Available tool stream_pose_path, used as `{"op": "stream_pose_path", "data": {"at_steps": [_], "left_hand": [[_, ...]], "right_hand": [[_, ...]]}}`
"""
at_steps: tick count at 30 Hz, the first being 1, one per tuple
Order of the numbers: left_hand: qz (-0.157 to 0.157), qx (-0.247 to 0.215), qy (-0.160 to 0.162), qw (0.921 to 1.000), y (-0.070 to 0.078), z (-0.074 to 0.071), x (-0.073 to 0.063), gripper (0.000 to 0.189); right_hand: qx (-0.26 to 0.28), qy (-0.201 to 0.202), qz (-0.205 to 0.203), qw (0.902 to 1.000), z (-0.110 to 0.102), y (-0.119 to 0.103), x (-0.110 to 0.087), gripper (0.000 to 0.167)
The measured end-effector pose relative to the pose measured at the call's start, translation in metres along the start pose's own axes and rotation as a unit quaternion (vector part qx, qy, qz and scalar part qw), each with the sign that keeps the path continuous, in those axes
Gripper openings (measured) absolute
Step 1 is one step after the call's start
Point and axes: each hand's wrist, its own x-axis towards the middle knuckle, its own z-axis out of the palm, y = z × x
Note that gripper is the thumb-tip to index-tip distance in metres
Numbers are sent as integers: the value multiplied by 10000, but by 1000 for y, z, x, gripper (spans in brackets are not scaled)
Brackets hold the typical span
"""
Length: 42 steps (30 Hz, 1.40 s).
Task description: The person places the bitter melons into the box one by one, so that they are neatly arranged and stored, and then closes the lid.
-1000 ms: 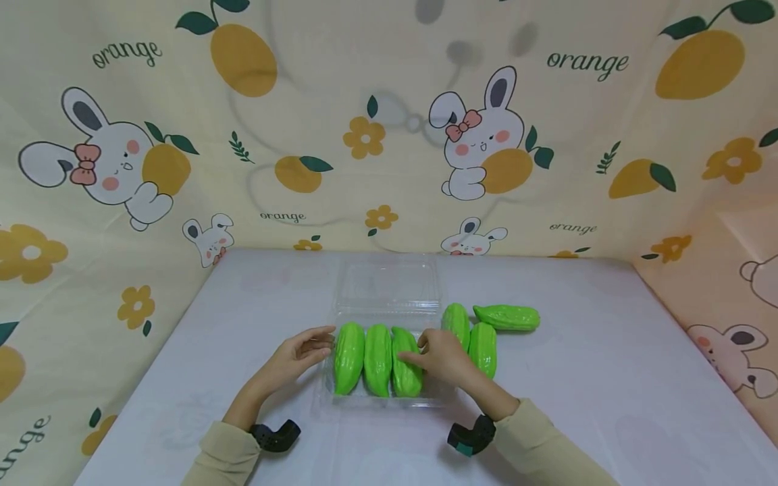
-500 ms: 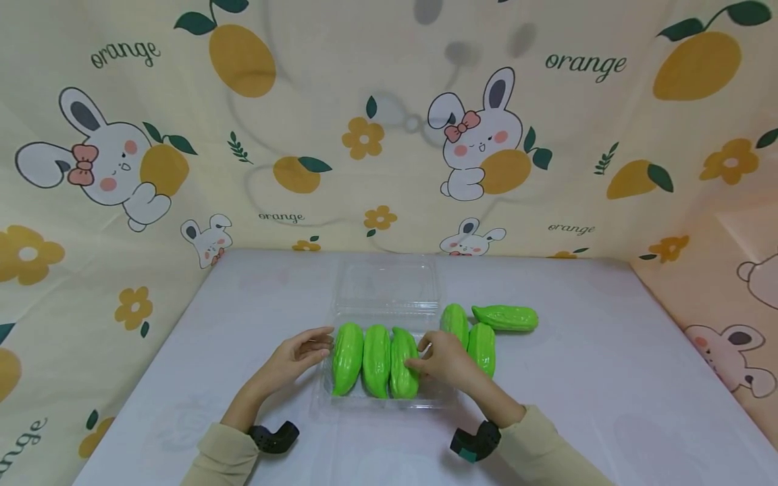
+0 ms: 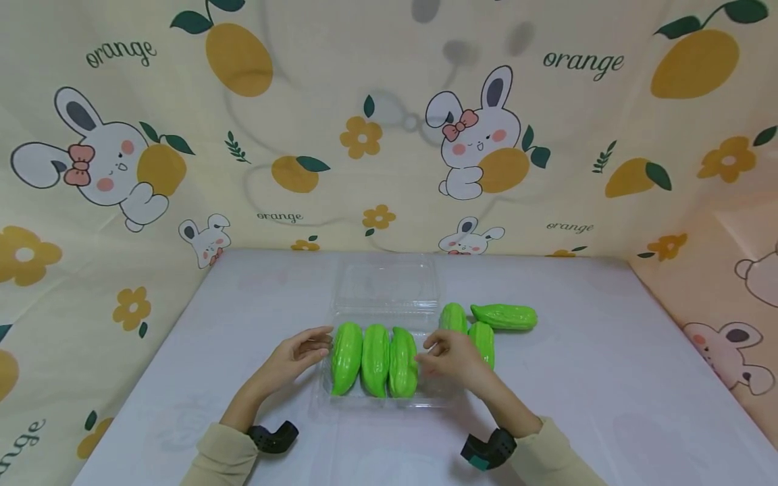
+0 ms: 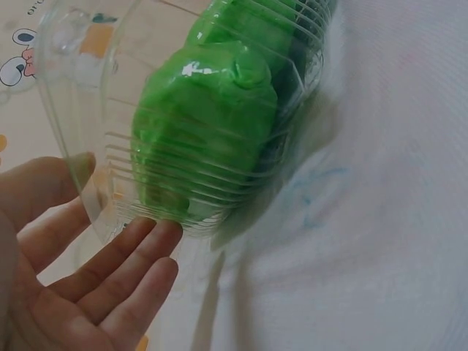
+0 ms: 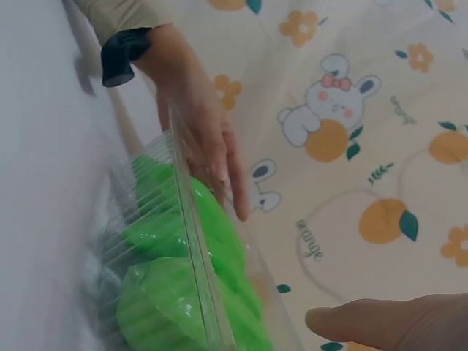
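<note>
Three shiny green bitter melons, the left (image 3: 346, 359), middle (image 3: 375, 361) and right one (image 3: 403, 364), lie side by side in a clear plastic clamshell box (image 3: 392, 403). My left hand (image 3: 296, 358) is at the box's left side; the left wrist view has its extended fingertips at the ribbed wall, beside the green melon (image 4: 205, 124). My right hand (image 3: 454, 359) hovers over the box's right part, just right of the third melon, with loosely bent fingers and nothing held. A single fingertip (image 5: 351, 318) of it shows in the right wrist view.
The box's transparent lid (image 3: 386, 283) lies folded back behind it. Right of the box are three more bitter melons: one upright at the box (image 3: 453, 316), one partly behind my right hand (image 3: 483, 341), and one lying sideways (image 3: 506, 316). A patterned cloth (image 3: 389, 135) hangs behind the white table.
My right hand has let go of the right melon in the box and moved a little to the right, away from it. My left hand has stayed at the box's left side.
</note>
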Motion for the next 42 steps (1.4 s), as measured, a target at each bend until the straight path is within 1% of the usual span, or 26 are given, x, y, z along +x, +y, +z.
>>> {"op": "stream_pose_path", "data": {"at_steps": [3,5,9,13,16,18,23,30,35,38,42], "left_hand": [[12,40,7,10000,1,0,0,49],[15,52,14,10000,1,0,-1,49],[16,30,15,10000,2,1,-1,49],[15,-25,23,10000,2,1,0,49],[5,-38,29,10000,3,2,0,50],[10,-46,39,10000,3,2,0,49],[-5,-26,32,10000,3,1,0,49],[0,-9,15,10000,3,1,0,50],[-24,-3,14,10000,5,1,0,50],[-36,12,7,10000,5,1,0,50],[-6,3,16,10000,3,1,0,50]], "right_hand": [[310,22,23,9995,-5,3,-2,30],[483,69,109,9987,-9,4,-4,31],[705,353,352,9963,-17,6,-9,31],[929,687,460,9922,-24,11,-15,31],[990,899,585,9893,-29,15,-18,30],[949,1039,677,9877,-32,18,-20,29],[554,1322,917,9854,-42,24,-20,28],[216,1473,1087,9829,-59,38,-17,37],[-169,1686,1323,9766,-67,54,-12,43],[-238,1740,1482,9732,-71,62,-10,46],[-208,1668,1668,9716,-75,69,-8,53]]}}
